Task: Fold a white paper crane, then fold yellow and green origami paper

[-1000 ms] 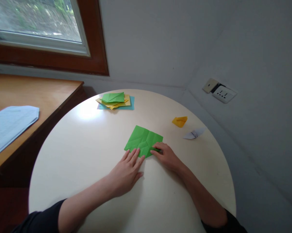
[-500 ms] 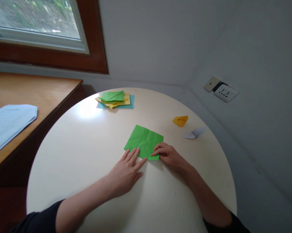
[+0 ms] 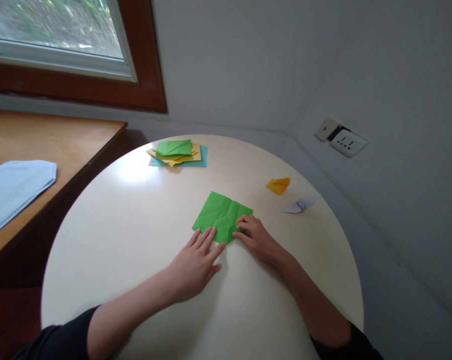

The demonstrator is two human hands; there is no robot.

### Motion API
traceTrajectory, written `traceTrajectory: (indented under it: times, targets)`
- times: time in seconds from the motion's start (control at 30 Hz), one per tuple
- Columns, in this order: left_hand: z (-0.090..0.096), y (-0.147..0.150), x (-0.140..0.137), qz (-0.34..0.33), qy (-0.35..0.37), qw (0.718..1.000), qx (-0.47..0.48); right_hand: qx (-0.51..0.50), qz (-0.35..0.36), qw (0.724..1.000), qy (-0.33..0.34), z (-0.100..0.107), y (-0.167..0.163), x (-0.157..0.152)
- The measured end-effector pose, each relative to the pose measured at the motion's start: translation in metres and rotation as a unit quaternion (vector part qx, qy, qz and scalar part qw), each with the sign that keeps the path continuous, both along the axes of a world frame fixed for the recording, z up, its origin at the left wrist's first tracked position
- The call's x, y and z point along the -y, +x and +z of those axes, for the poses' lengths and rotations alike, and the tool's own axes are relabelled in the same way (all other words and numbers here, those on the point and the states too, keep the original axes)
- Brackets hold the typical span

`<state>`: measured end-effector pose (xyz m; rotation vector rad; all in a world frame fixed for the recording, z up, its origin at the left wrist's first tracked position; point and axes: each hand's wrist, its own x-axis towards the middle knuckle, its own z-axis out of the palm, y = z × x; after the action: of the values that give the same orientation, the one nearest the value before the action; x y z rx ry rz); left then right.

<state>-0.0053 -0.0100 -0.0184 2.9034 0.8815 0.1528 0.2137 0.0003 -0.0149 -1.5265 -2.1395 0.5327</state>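
Observation:
A creased green sheet of origami paper [image 3: 213,209] lies on the round white table, its fold lines crossing near the middle. My left hand [image 3: 196,257] rests with fingers spread, the fingertips on the paper's near left edge. At the near right edge, my right hand [image 3: 256,238] has its fingers bent and its thumb against the paper, gripping the corner there. That corner is turned inward and partly hidden under my fingers.
Folded green, yellow and blue papers are stacked [image 3: 175,148] at the table's [image 3: 128,240] far side. A folded orange paper piece [image 3: 279,186] and a folded white one [image 3: 301,204] lie at the right. Left stands a wooden desk [image 3: 60,132] with light blue sheets [image 3: 19,185].
My right hand has brought the near right corner of the green paper up and inward. My left hand has stayed in place on the paper.

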Motion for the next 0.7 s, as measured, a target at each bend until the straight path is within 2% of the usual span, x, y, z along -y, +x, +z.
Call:
traceTrajectory:
  times: [0.33, 0.7]
  targets:
    - [-0.003, 0.000, 0.000, 0.002, 0.005, 1.000, 0.005, 0.044, -0.071, 0.996, 0.014, -0.008, -0.008, -0.004]
    - [-0.006, 0.000, 0.001, 0.008, 0.013, 1.000, 0.007, 0.087, -0.097, 0.991, 0.024, -0.011, -0.013, -0.005]
